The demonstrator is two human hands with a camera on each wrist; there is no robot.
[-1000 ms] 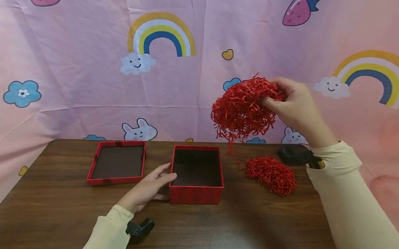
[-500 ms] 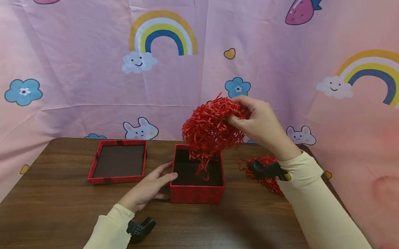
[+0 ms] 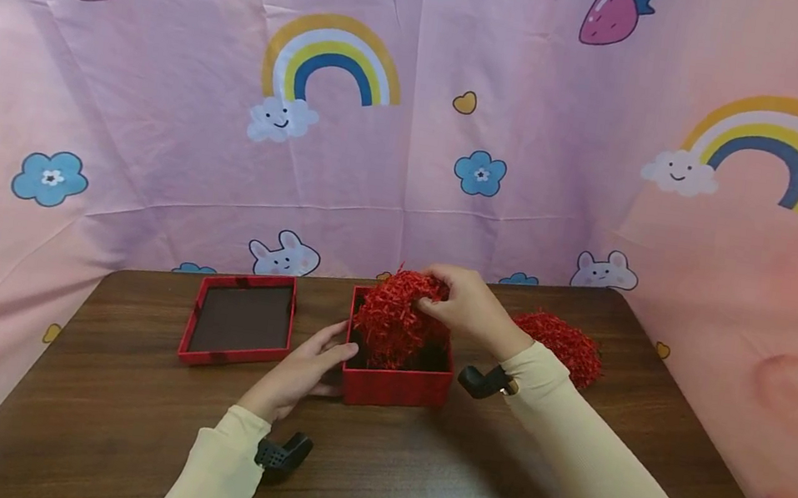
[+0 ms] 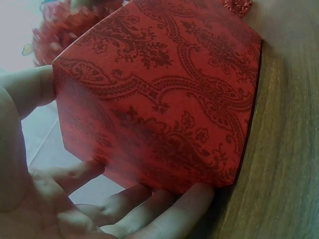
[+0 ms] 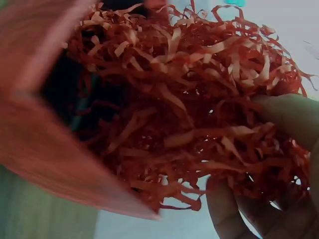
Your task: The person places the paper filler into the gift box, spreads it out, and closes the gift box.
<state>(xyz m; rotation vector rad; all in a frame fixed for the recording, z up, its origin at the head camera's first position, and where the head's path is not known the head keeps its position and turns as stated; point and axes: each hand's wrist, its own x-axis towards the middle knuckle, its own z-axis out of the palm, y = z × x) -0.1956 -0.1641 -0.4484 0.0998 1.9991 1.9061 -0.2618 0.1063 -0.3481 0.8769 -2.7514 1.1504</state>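
A red patterned box (image 3: 396, 387) stands uncovered on the wooden table. At its left wall, my left hand (image 3: 300, 371) holds it, thumb at the rim and fingers against the outside; the fingers (image 4: 169, 214) show in the left wrist view. My right hand (image 3: 470, 309) pinches a clump of red shredded paper (image 3: 398, 316) partly inside the box. In the right wrist view the loose strands (image 5: 199, 119) spill over the box's edge, with thumb and fingers on either side of the clump. The clump hides most of the box's dark inside.
Left of the box, its red-rimmed lid (image 3: 243, 321) lies with the dark inside up. A second pile of red shredded paper (image 3: 567, 349) sits on the table (image 3: 368, 481) to the right, partly behind my right forearm. A printed curtain (image 3: 347, 183) hangs behind.
My right hand has moved left and down, carrying the clump of shredded paper from above the right side of the table into the box. My left hand has stayed at the box.
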